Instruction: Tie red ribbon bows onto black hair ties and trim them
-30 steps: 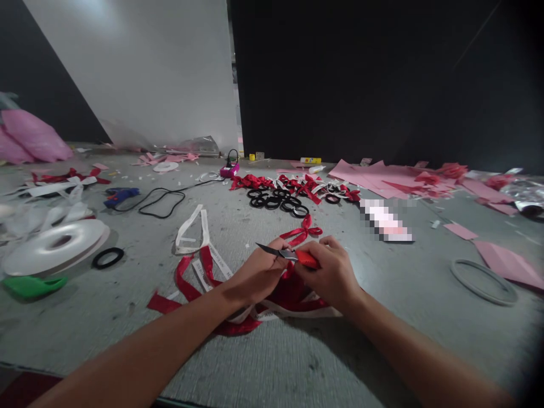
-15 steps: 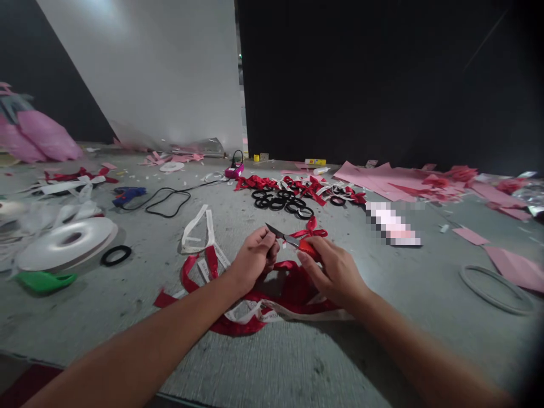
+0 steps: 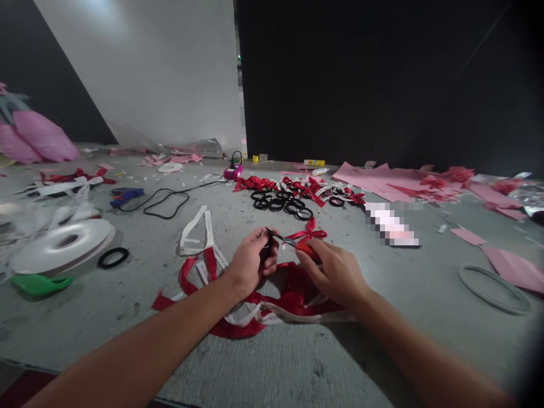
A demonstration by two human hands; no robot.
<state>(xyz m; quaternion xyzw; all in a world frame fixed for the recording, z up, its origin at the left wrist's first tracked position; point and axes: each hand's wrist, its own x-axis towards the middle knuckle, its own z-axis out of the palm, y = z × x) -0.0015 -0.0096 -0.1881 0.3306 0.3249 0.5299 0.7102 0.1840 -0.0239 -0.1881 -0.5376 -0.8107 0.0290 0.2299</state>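
Note:
My right hand (image 3: 334, 263) is closed around the red handle of a pair of scissors (image 3: 285, 239). Its dark blades point left and reach the fingertips of my left hand (image 3: 251, 255). That hand is curled, pinching a black hair tie (image 3: 267, 249) that my fingers partly hide. Below both hands lies a loose tangle of red ribbon (image 3: 293, 286) and white printed ribbon (image 3: 272, 318). Just beyond the scissors sits a small red bow (image 3: 311, 229).
A heap of red and white bows with black hair ties (image 3: 278, 203) lies farther back. At left are a white ribbon spool (image 3: 63, 243), a lone black ring (image 3: 113, 258), a green object (image 3: 40, 284) and a blue glue gun (image 3: 126, 196). Pink paper (image 3: 378, 178) lies back right.
My left hand has turned slightly, and the black hair tie now shows between its fingers. The scissors have shifted a little left and lower, their tip now at the fingers.

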